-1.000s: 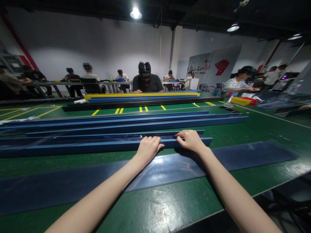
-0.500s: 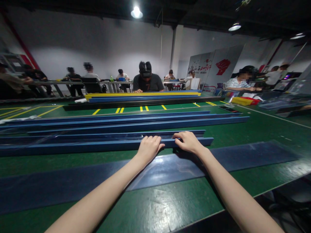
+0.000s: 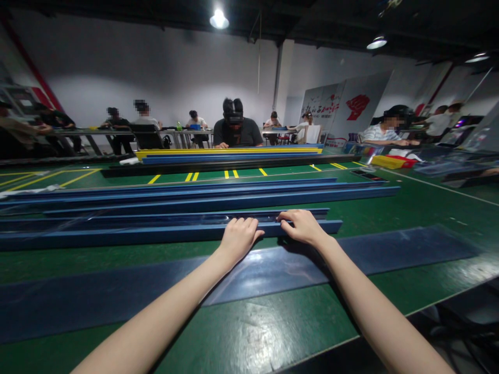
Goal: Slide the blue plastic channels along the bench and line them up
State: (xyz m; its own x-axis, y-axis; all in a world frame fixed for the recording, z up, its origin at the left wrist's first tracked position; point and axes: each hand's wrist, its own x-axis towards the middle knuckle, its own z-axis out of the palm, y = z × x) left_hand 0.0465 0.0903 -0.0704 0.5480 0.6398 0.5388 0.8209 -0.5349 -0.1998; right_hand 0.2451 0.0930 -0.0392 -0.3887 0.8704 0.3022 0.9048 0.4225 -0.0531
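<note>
A long blue U-shaped channel (image 3: 156,234) lies across the green table. My left hand (image 3: 240,238) is closed over its near wall, the fingers curled inside and the thumb pointing right. Just to the right, near the channel's right end, my right hand (image 3: 301,226) grips the same near wall, with bent fingers over the inside and the thumb in front. Inside the channel shows some shiny clear plastic, partly hidden by my fingers. Under my forearms a wide, see-through plastic strip (image 3: 393,253) lies flat on the table.
More blue channels (image 3: 234,200) lie just behind. Farther back are a black bar (image 3: 234,165) and yellow strips (image 3: 187,153), with a co-worker (image 3: 237,130) seated opposite. A phone (image 3: 366,175) and a yellow-and-red tray (image 3: 392,162) sit right. The table's near edge (image 3: 413,311) slants at lower right.
My right fingertips have shifted very slightly along the channel wall. My left hand and the channel look the same.
</note>
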